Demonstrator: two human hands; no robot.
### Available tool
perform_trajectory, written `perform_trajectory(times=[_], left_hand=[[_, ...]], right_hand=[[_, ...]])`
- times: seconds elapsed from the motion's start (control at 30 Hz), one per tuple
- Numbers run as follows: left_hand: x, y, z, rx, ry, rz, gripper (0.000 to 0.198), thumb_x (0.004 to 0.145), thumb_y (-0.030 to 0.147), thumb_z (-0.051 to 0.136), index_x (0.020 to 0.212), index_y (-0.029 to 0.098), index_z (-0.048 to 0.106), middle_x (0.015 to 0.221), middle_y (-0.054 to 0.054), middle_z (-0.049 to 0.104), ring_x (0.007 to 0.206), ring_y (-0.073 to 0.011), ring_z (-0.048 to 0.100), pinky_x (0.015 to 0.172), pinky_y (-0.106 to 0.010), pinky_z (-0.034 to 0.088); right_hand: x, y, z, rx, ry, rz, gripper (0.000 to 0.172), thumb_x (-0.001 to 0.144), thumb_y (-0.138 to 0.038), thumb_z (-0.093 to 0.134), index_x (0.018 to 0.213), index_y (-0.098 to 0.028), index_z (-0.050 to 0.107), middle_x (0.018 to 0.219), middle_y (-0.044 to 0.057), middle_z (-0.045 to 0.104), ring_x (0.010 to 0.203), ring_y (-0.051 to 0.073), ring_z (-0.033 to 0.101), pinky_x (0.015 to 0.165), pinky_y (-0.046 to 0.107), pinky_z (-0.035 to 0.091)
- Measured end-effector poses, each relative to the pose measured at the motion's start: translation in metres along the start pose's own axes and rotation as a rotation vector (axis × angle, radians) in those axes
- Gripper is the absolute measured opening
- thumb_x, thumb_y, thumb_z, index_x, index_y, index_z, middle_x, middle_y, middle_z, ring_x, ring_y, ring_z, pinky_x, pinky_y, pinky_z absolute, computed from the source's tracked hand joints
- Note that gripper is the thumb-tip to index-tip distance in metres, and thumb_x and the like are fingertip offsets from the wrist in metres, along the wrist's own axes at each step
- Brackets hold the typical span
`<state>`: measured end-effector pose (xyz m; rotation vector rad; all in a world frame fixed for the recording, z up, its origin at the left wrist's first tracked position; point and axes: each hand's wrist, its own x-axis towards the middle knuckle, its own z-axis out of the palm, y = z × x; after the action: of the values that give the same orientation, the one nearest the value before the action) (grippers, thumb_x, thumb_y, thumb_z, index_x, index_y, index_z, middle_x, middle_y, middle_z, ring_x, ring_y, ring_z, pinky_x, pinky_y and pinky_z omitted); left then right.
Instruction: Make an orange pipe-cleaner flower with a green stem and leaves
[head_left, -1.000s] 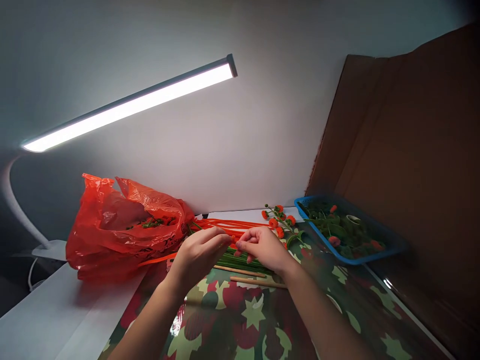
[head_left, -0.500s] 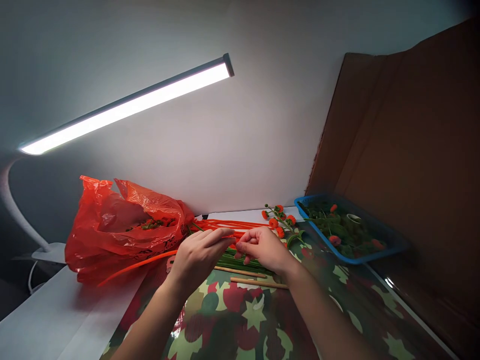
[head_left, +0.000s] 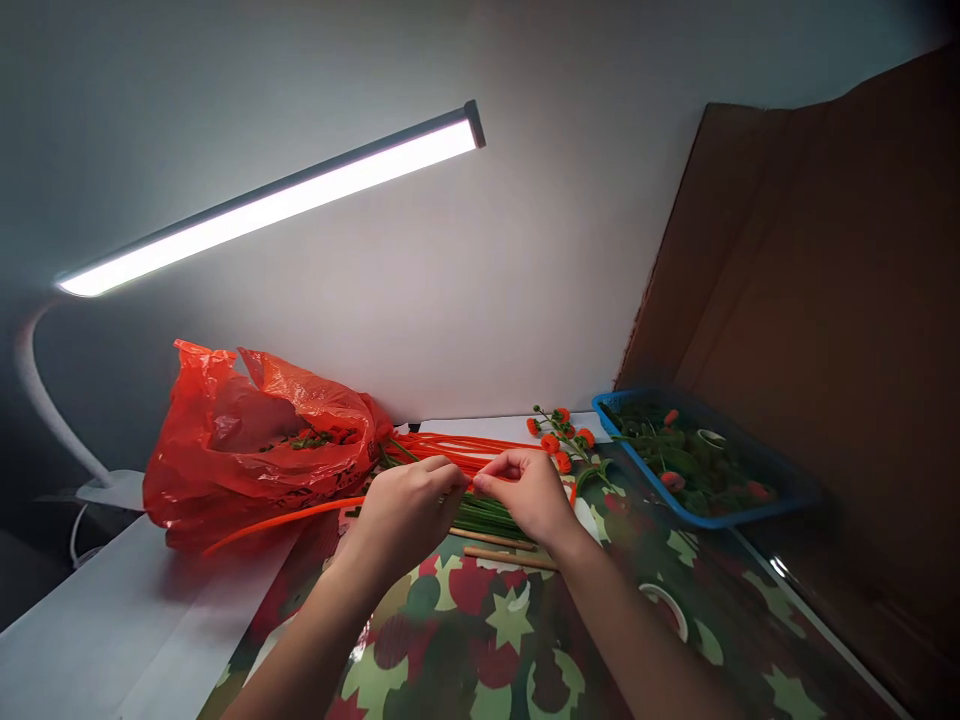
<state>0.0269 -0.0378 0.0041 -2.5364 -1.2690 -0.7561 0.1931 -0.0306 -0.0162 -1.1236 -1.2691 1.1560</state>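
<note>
My left hand (head_left: 412,510) and my right hand (head_left: 529,495) meet above the table, thumbs and fingertips pinched together. Between them is a bit of an orange pipe cleaner (head_left: 285,522), whose long end sticks out to the left past my left hand. Another orange piece shows behind my right wrist; my hands hide how it joins. Beneath my fingers lie green pipe cleaners (head_left: 487,517) in a bundle, with loose orange pipe cleaners (head_left: 480,445) behind them. Two thin wooden sticks (head_left: 510,557) lie nearer to me.
A red plastic bag (head_left: 247,480) sits at left below a lit lamp (head_left: 277,210). Orange flowers on a stem (head_left: 551,443) lie behind my right hand. A blue basket (head_left: 637,470) with leaves and flowers stands right, by a cardboard panel (head_left: 810,260). A white ring (head_left: 679,615) lies near my right forearm.
My fingertips have come closer together, and my left hand has turned its fingers downward into a pinch. The view has shifted slightly, uncovering the white ring.
</note>
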Motion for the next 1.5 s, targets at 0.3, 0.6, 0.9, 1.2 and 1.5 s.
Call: perform_trajectory(times=[0.3, 0.6, 0.9, 1.2, 1.5], left_hand=[[0.006, 0.000, -0.010, -0.561, -0.200, -0.365, 0.016, 0.076, 0.026, 0.059, 0.068, 0.017, 0.069, 0.055, 0.001, 0.061, 0.048, -0.0117, 0.047, 0.048, -0.022, 0.033], [0.005, -0.022, -0.012, -1.301, -0.528, -0.584, 0.019, 0.059, 0.035, 0.072, 0.059, 0.017, 0.064, 0.053, 0.001, 0.052, 0.045, -0.0079, 0.036, 0.043, -0.021, 0.025], [0.006, -0.009, -0.020, -0.979, -0.151, -0.284, 0.023, 0.073, 0.030, 0.067, 0.090, 0.015, 0.070, 0.082, -0.006, 0.071, 0.063, -0.0134, 0.059, 0.057, -0.024, 0.047], [0.002, -0.005, -0.015, -0.424, 0.350, 0.255, 0.008, 0.084, 0.024, 0.067, 0.081, 0.019, 0.073, 0.078, -0.003, 0.074, 0.069, -0.0120, 0.066, 0.065, -0.020, 0.051], [0.006, 0.012, -0.023, -0.977, 0.088, -0.377, 0.030, 0.076, 0.037, 0.070, 0.060, 0.014, 0.059, 0.049, 0.004, 0.047, 0.045, -0.0074, 0.039, 0.042, -0.020, 0.030]], right_hand=[[0.001, 0.001, 0.002, 0.099, 0.005, 0.000, 0.044, 0.050, -0.038, 0.085, 0.070, -0.020, 0.050, 0.064, -0.002, 0.064, 0.065, 0.017, 0.067, 0.070, 0.031, 0.053], [-0.017, -0.022, -0.004, -0.015, -0.215, -0.270, 0.029, 0.069, -0.035, 0.077, 0.074, -0.021, 0.052, 0.075, -0.001, 0.065, 0.079, 0.016, 0.068, 0.078, 0.031, 0.055], [-0.011, -0.028, -0.013, 0.123, -0.082, -0.037, 0.045, 0.052, -0.040, 0.086, 0.067, -0.021, 0.048, 0.063, -0.003, 0.066, 0.064, 0.017, 0.069, 0.067, 0.030, 0.056], [-0.011, -0.031, -0.015, 0.284, -0.132, 0.141, 0.054, 0.042, -0.038, 0.091, 0.066, -0.020, 0.045, 0.064, -0.004, 0.066, 0.064, 0.017, 0.072, 0.064, 0.026, 0.055], [-0.014, -0.035, -0.009, 0.222, -0.082, -0.125, 0.047, 0.051, -0.036, 0.087, 0.068, -0.022, 0.046, 0.063, -0.006, 0.063, 0.061, 0.013, 0.066, 0.065, 0.026, 0.055]])
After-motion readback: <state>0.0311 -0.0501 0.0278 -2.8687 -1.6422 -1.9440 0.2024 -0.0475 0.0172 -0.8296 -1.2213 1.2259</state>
